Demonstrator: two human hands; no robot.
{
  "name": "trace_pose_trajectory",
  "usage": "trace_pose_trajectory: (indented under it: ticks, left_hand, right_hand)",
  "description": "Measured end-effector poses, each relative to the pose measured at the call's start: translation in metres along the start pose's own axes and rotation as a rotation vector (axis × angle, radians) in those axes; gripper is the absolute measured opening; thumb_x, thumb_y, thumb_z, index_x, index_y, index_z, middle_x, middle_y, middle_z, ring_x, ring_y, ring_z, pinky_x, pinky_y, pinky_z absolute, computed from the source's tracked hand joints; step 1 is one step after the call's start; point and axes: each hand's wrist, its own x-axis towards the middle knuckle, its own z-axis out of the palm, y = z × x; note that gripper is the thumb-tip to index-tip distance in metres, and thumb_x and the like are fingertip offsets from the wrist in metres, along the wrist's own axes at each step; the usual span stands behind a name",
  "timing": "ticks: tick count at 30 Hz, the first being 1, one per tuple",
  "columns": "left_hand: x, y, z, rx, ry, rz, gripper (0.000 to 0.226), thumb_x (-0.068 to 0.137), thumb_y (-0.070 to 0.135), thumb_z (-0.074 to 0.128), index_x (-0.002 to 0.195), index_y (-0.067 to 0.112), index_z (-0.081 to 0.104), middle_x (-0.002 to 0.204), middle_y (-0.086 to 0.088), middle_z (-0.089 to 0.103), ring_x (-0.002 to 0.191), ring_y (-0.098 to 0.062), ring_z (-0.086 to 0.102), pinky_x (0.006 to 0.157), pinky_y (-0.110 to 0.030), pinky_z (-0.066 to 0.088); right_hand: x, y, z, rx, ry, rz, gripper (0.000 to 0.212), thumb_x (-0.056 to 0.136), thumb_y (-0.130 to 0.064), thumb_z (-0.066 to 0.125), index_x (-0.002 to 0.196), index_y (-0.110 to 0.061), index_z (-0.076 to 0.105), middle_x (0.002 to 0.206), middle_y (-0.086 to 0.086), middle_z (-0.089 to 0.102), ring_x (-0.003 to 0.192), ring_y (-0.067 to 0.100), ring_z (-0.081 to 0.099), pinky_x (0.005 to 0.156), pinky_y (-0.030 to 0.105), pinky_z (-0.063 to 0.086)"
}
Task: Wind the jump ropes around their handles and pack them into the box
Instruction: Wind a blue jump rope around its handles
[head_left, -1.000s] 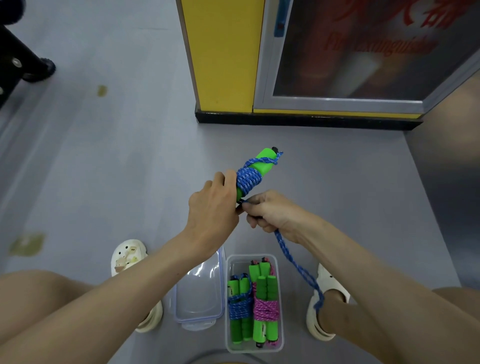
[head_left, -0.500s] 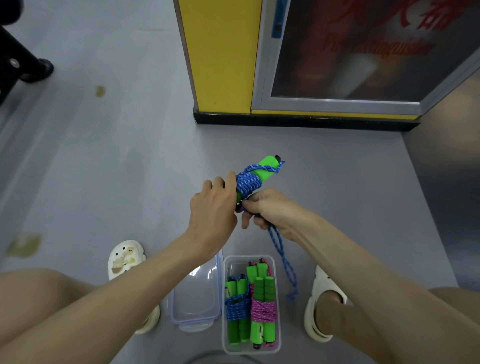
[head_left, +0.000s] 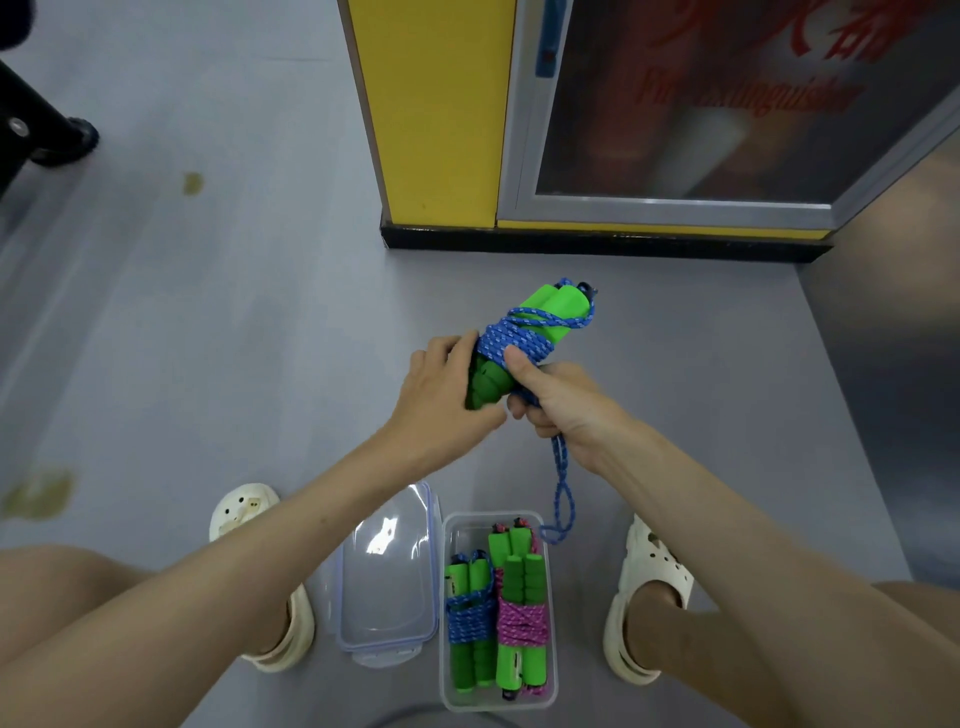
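Note:
A pair of green foam handles (head_left: 550, 312) bound with blue rope (head_left: 511, 340) is held above the floor. My left hand (head_left: 441, 395) grips the handles' lower end. My right hand (head_left: 556, 400) holds the bundle from the right, thumb pressed on the blue coil, fingers curled round the rope. A short loop of loose rope (head_left: 563, 493) hangs below it. On the floor between my feet stands a clear plastic box (head_left: 449, 696) with a blue-wound rope (head_left: 470, 618) and a pink-wound rope (head_left: 522, 621) inside.
The box's clear lid (head_left: 389, 571) lies on the floor to the left of the box. White clogs (head_left: 649, 587) flank both. A yellow cabinet with a glass door (head_left: 675, 104) stands ahead. A dark wheeled base (head_left: 47, 135) sits far left.
The hanging rope has shortened to a small loop as more went round the handles. My right hand came up onto the coil, thumb on top, and the bundle turned.

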Motion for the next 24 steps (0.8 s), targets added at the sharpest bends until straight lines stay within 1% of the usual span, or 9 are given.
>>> trace_pose_trajectory:
  ticks: [1, 3, 4, 6, 8, 11, 14, 19, 24]
  left_hand:
    - [0.001, 0.003, -0.006, -0.156, -0.008, -0.062, 0.079, 0.070, 0.038, 0.052, 0.143, 0.017, 0.034, 0.131, -0.004, 0.039, 0.119, -0.020, 0.037, 0.095, -0.024, 0.033]
    - [0.004, 0.000, -0.016, -0.439, -0.028, -0.189, 0.058, 0.083, 0.032, 0.064, 0.136, 0.019, 0.044, 0.120, 0.000, 0.050, 0.102, -0.014, 0.051, 0.081, -0.017, 0.043]
    - [0.004, -0.002, -0.021, -0.539, -0.083, -0.249, 0.049, 0.085, 0.030, 0.068, 0.130, 0.020, 0.050, 0.112, 0.002, 0.057, 0.092, -0.011, 0.055, 0.072, -0.017, 0.043]
    - [0.001, -0.008, -0.027, -0.686, -0.228, -0.338, 0.048, 0.077, 0.039, 0.074, 0.118, 0.017, 0.060, 0.098, 0.002, 0.067, 0.084, -0.013, 0.058, 0.069, -0.023, 0.044]
    - [-0.003, -0.011, -0.029, -0.840, -0.337, -0.373, 0.053, 0.072, 0.041, 0.076, 0.115, 0.014, 0.063, 0.097, -0.002, 0.070, 0.088, -0.016, 0.064, 0.071, -0.030, 0.050]
    - [-0.008, -0.008, -0.029, -1.014, -0.383, -0.362, 0.050, 0.074, 0.030, 0.069, 0.119, 0.010, 0.059, 0.111, -0.012, 0.069, 0.103, -0.025, 0.067, 0.077, -0.037, 0.058]
    - [-0.007, -0.005, -0.028, -1.016, -0.280, -0.349, 0.040, 0.077, 0.018, 0.070, 0.115, 0.008, 0.060, 0.109, -0.013, 0.070, 0.095, -0.023, 0.069, 0.079, -0.039, 0.057]
    - [-0.002, -0.011, -0.025, -0.795, -0.096, -0.344, 0.046, 0.076, 0.004, 0.076, 0.117, 0.010, 0.055, 0.102, -0.013, 0.070, 0.080, -0.020, 0.071, 0.063, -0.030, 0.057]
    - [-0.001, -0.013, -0.022, -0.541, 0.012, -0.258, 0.048, 0.071, 0.009, 0.081, 0.110, 0.015, 0.055, 0.095, -0.008, 0.068, 0.081, -0.023, 0.069, 0.062, -0.026, 0.056]
  right_hand:
    - [0.000, 0.000, -0.003, -0.024, -0.020, -0.002, 0.048, 0.096, -0.047, 0.045, 0.067, -0.010, 0.052, 0.059, 0.004, 0.045, 0.037, 0.005, 0.025, 0.040, 0.017, 0.024]
    - [0.000, 0.001, -0.007, -0.052, -0.095, -0.006, 0.045, 0.097, -0.046, 0.042, 0.072, -0.009, 0.052, 0.060, 0.004, 0.046, 0.038, 0.005, 0.023, 0.040, 0.017, 0.023]
    - [-0.001, 0.002, -0.007, -0.040, -0.138, -0.010, 0.044, 0.098, -0.045, 0.041, 0.075, -0.009, 0.052, 0.060, 0.004, 0.047, 0.039, 0.005, 0.023, 0.040, 0.017, 0.022]
    - [-0.002, 0.001, -0.007, 0.008, -0.202, -0.022, 0.043, 0.098, -0.045, 0.040, 0.077, -0.009, 0.052, 0.059, 0.003, 0.049, 0.039, 0.005, 0.022, 0.041, 0.017, 0.021]
    - [-0.003, -0.002, -0.007, 0.036, -0.238, -0.039, 0.044, 0.097, -0.046, 0.039, 0.077, -0.009, 0.053, 0.057, 0.002, 0.049, 0.038, 0.005, 0.021, 0.041, 0.017, 0.020]
    - [-0.003, -0.004, -0.006, 0.031, -0.238, -0.050, 0.050, 0.094, -0.051, 0.039, 0.079, -0.006, 0.054, 0.055, 0.003, 0.049, 0.038, 0.007, 0.025, 0.041, 0.018, 0.023]
    - [-0.004, -0.004, -0.003, -0.014, -0.191, -0.031, 0.057, 0.093, -0.056, 0.038, 0.082, -0.004, 0.057, 0.055, 0.006, 0.051, 0.040, 0.010, 0.033, 0.044, 0.021, 0.030]
    - [-0.005, -0.003, 0.001, -0.166, -0.095, 0.031, 0.058, 0.096, -0.052, 0.040, 0.078, -0.003, 0.065, 0.047, 0.003, 0.050, 0.035, 0.009, 0.034, 0.038, 0.019, 0.030]
    - [-0.003, 0.000, 0.001, -0.271, -0.131, 0.062, 0.033, 0.088, -0.038, 0.063, 0.082, -0.007, 0.070, 0.051, 0.000, 0.047, 0.043, 0.009, 0.033, 0.042, 0.019, 0.026]
